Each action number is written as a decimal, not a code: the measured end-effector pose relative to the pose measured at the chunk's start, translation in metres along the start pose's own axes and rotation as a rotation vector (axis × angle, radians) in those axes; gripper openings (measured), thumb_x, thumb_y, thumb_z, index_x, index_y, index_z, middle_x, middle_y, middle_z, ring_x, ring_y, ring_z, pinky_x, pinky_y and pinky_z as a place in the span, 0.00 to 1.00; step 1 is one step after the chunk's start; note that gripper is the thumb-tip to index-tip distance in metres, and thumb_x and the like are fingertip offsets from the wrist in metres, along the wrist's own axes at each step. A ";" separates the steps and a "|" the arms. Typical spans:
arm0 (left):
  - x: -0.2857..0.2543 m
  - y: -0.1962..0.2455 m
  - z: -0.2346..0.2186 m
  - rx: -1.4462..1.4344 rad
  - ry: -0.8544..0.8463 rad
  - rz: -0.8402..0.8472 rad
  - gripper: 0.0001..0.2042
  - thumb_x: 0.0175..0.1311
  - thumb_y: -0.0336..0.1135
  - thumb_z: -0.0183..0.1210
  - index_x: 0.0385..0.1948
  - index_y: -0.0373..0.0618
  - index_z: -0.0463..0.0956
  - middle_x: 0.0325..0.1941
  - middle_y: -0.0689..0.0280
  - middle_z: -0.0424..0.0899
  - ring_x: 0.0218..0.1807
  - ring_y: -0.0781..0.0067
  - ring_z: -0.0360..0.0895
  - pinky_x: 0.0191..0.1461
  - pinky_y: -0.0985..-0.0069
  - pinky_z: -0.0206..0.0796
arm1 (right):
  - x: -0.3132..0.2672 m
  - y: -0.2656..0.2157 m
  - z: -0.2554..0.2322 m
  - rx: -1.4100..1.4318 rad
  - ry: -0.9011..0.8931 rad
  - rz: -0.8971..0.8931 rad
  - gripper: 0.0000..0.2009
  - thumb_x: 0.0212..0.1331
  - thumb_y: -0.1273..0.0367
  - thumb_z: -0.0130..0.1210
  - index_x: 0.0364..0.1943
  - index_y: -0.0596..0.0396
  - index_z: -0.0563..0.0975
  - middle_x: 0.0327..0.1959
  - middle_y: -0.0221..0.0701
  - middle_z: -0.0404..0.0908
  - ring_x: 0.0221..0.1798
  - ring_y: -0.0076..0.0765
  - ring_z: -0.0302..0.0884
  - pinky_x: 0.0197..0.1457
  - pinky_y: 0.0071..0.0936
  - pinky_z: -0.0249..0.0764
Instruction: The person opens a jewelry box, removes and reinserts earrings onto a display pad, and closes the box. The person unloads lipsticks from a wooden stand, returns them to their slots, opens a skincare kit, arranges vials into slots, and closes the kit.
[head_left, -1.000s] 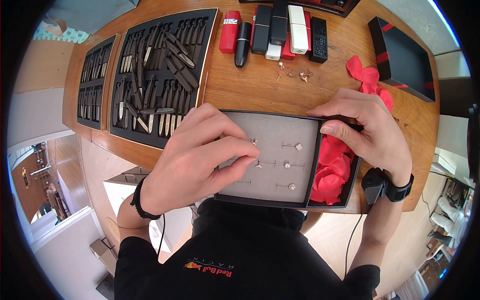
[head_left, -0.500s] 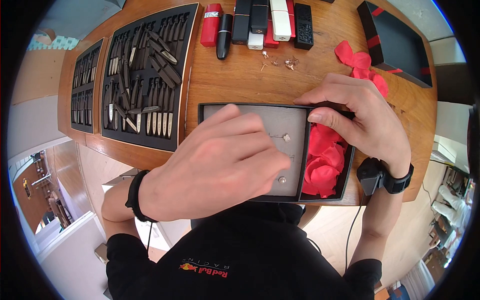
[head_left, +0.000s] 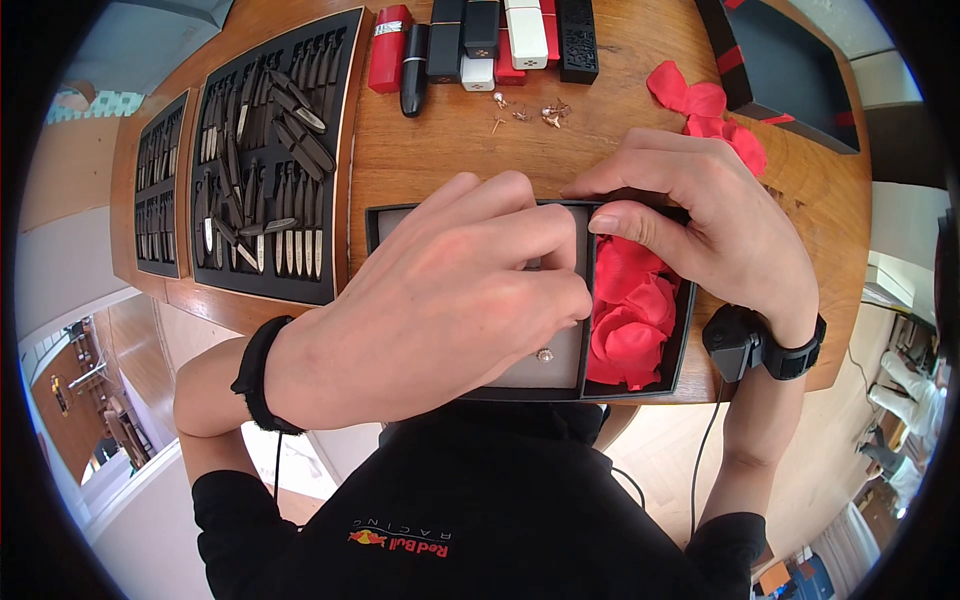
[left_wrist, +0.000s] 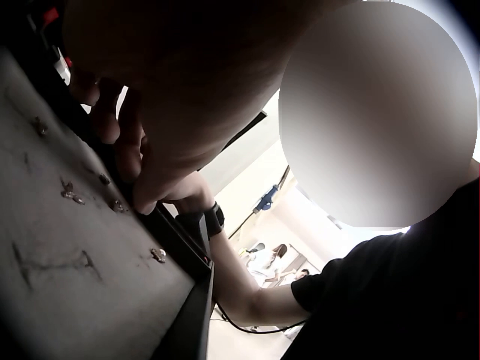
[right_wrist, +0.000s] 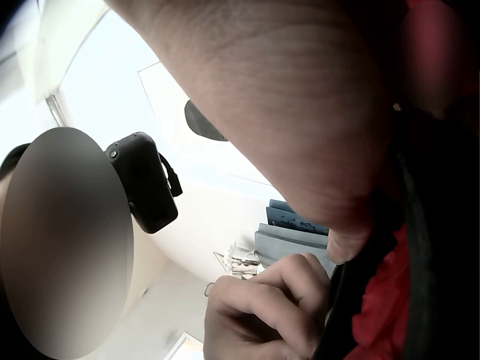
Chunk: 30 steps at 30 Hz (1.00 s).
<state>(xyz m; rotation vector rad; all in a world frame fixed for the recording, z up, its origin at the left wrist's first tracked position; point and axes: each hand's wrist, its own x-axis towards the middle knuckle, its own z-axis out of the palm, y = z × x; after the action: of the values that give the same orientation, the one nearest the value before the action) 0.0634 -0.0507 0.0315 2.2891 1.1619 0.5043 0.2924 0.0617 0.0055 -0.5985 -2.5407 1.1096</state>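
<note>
A black gift box (head_left: 530,394) lies in front of me, with a grey earring pad (head_left: 566,368) on its left side and red petals (head_left: 632,325) in its right compartment. My left hand (head_left: 440,285) is over the pad, fingers bent down toward its right part; I cannot tell whether they pinch an earring. A round stud earring (head_left: 545,355) shows below those fingers. In the left wrist view several small earrings (left_wrist: 158,256) sit on the pad, one close by the thumb tip. My right hand (head_left: 715,215) grips the box's far side, thumb over the rim near the divider.
Several loose earrings (head_left: 553,113) lie on the wooden table (head_left: 420,150) beyond the box. Lipstick-like tubes and small boxes (head_left: 445,55) stand behind them. Black trays of dark-handled tools (head_left: 270,150) are at left. More petals (head_left: 690,98) and a black box lid (head_left: 785,65) are at far right.
My left hand has moved right across the pad, from its left earrings to the right part, now covering most of it. My right hand keeps its hold on the box. The head view has shifted slightly.
</note>
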 end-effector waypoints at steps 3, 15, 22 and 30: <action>-0.001 -0.002 0.000 -0.004 -0.004 -0.001 0.10 0.49 0.29 0.76 0.35 0.49 0.88 0.38 0.72 0.79 0.43 0.65 0.73 0.47 0.68 0.66 | 0.000 0.000 0.000 0.003 0.002 -0.006 0.12 0.66 0.67 0.67 0.47 0.62 0.85 0.39 0.41 0.85 0.42 0.51 0.82 0.46 0.38 0.77; -0.005 0.007 -0.006 0.152 -0.013 -0.064 0.10 0.46 0.27 0.75 0.31 0.49 0.86 0.36 0.72 0.80 0.42 0.64 0.73 0.46 0.67 0.64 | 0.000 0.002 0.001 -0.005 0.003 -0.027 0.12 0.67 0.67 0.66 0.47 0.61 0.85 0.39 0.40 0.85 0.42 0.49 0.82 0.46 0.38 0.77; -0.003 0.009 -0.003 0.164 -0.002 -0.064 0.10 0.45 0.27 0.74 0.30 0.49 0.85 0.34 0.72 0.79 0.41 0.64 0.72 0.45 0.67 0.63 | 0.000 0.002 0.001 -0.011 0.019 -0.042 0.12 0.66 0.67 0.67 0.47 0.61 0.85 0.39 0.41 0.85 0.42 0.50 0.81 0.45 0.38 0.76; 0.000 0.009 -0.002 0.128 0.010 -0.046 0.10 0.46 0.26 0.74 0.30 0.50 0.85 0.36 0.73 0.81 0.41 0.64 0.73 0.45 0.67 0.63 | -0.001 0.003 0.002 -0.022 0.028 -0.046 0.13 0.66 0.66 0.67 0.47 0.61 0.85 0.39 0.41 0.84 0.42 0.51 0.81 0.45 0.39 0.76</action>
<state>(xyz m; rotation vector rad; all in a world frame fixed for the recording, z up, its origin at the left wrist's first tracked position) 0.0682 -0.0546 0.0383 2.3639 1.2826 0.4358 0.2929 0.0622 0.0020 -0.5546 -2.5325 1.0516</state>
